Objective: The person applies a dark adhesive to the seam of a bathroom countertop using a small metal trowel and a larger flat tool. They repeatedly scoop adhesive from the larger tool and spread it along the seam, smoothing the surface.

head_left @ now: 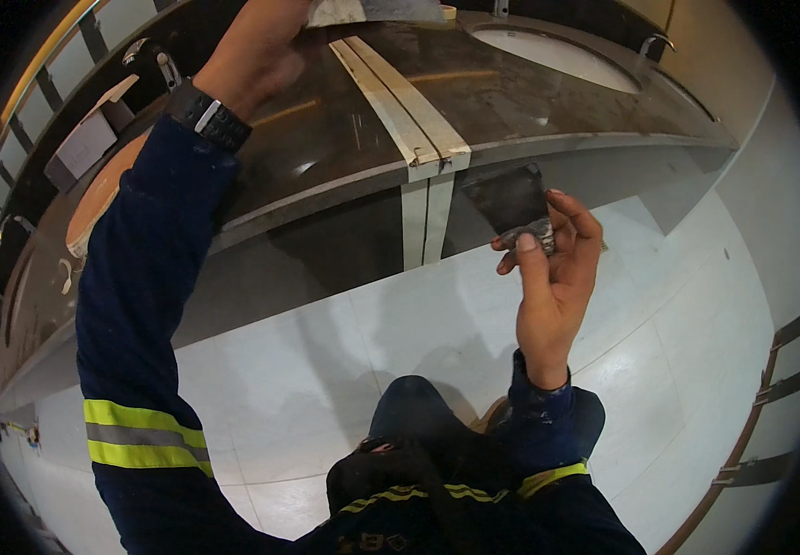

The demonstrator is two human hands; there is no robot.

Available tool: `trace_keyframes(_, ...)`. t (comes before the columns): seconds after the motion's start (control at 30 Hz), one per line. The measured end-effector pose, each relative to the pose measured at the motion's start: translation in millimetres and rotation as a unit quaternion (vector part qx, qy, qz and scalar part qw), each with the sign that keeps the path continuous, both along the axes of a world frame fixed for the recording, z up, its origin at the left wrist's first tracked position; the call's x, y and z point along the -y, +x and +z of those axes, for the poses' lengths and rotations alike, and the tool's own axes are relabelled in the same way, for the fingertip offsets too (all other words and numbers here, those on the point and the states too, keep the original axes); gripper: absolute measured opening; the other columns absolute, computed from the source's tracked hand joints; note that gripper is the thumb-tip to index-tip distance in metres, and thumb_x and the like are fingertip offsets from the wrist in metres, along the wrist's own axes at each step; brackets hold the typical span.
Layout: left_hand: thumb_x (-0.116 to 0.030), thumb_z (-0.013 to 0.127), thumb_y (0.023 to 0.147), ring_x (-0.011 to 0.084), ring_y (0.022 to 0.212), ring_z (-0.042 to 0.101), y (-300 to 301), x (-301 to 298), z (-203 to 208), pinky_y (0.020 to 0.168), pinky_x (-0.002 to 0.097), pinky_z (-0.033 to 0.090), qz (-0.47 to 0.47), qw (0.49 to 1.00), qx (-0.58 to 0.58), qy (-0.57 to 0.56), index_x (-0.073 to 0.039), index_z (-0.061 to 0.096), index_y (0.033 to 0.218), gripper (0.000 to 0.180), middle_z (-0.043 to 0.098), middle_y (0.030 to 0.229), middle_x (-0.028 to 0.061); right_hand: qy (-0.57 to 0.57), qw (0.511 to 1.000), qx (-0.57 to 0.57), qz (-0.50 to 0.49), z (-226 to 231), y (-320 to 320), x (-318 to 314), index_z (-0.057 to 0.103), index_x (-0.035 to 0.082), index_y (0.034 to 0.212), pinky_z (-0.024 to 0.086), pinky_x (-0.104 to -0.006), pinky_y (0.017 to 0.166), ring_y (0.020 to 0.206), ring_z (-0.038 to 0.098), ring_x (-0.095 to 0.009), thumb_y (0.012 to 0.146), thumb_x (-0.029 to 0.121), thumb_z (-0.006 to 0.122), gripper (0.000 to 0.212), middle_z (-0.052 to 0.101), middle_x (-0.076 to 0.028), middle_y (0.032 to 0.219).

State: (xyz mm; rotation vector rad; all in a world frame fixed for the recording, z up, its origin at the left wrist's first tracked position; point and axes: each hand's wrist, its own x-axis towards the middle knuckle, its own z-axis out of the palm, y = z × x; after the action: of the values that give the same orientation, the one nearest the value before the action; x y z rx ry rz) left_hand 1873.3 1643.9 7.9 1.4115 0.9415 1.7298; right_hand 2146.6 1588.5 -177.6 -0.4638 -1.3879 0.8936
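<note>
Between the thumb and fingers of my right hand (553, 277) is a dark, flat scraper blade (509, 196), flared at its far end and smeared whitish where I pinch it. It is held in front of the counter's edge, right of the seam. My left hand (266, 46) reaches over the countertop to the top of the view, closed at the edge of a flat grey piece with a whitish patch (372, 11). The picture's upper edge cuts off part of that hand and piece. Two pale strips of masking tape (391, 97) flank a dark seam in the dark countertop (317, 139) and run down its front.
An oval white basin (557, 57) with a tap (656, 44) lies at the back right. To the left are another tap (155, 60), an open carton (90, 139) and a tan oval cover (104, 199). Pale floor tiles (298, 370) lie below the counter.
</note>
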Motion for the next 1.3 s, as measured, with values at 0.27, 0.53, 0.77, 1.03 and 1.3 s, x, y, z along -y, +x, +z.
trace_keyframes(0.27, -0.017, 0.061, 0.103, 0.0165, 0.096, 0.074, -0.6, -1.3, -2.3, 0.087, 0.0291, 0.059, -0.013, 1.0, -0.01, -0.008, 0.0, 0.07, 0.118, 0.024, 0.076, 0.111, 0.0089, -0.117, 0.958, -0.202, 0.166, -27.0, -44.0, 12.2, 0.042, 0.004, 0.141, 0.052, -0.0295, 0.075, 0.093, 0.063, -0.014, 0.104, 0.009, 0.056, 0.039, 0.061, -0.011, 0.118)
trace_keyframes(0.53, -0.016, 0.062, 0.103, 0.0174, 0.096, 0.075, -2.1, -4.9, -2.3, 0.09, 0.0292, 0.058, 0.002, 1.0, -0.002, -0.011, 0.001, 0.069, 0.119, 0.024, 0.077, 0.111, 0.0095, -0.105, 0.941, -0.233, 0.223, -36.5, -75.2, -5.4, 0.053, 0.008, 0.127, 0.049, -0.033, 0.08, 0.095, 0.061, -0.015, 0.109, 0.014, 0.049, 0.019, 0.064, -0.006, 0.108)
trace_keyframes(0.77, -0.016, 0.06, 0.104, 0.0166, 0.097, 0.074, 3.1, -0.1, -1.8, 0.089, 0.0286, 0.058, -0.004, 1.0, -0.009, -0.008, 0.001, 0.069, 0.119, 0.024, 0.076, 0.113, 0.0094, -0.145, 0.973, -0.147, 0.104, -31.1, -79.2, -10.9, 0.058, 0.005, 0.118, 0.05, -0.0245, 0.072, 0.082, 0.06, -0.006, 0.107, 0.021, 0.059, 0.019, 0.066, -0.001, 0.095)
trace_keyframes(1.03, -0.016, 0.058, 0.105, 0.0157, 0.095, 0.073, -3.5, -2.1, -0.5, 0.086, 0.0282, 0.057, -0.024, 0.999, -0.024, -0.012, 0.001, 0.07, 0.117, 0.024, 0.076, 0.11, 0.0083, -0.175, 0.976, -0.091, 0.095, -44.0, -58.2, 0.8, 0.06, 0.002, 0.115, 0.049, -0.023, 0.068, 0.078, 0.06, -0.006, 0.105, 0.017, 0.061, 0.018, 0.066, -0.004, 0.091)
trace_keyframes(1.3, -0.017, 0.06, 0.104, 0.0153, 0.094, 0.073, -0.4, -3.4, -3.6, 0.086, 0.0282, 0.057, 0.018, 0.999, -0.048, 0.004, 0.002, 0.07, 0.118, 0.025, 0.077, 0.109, 0.0077, 0.01, 1.0, 0.007, 0.001, -13.7, -30.3, 11.8, 0.062, 0.004, 0.134, 0.04, -0.0227, 0.062, 0.072, 0.048, -0.007, 0.104, 0.004, 0.055, 0.031, 0.053, -0.002, 0.089)
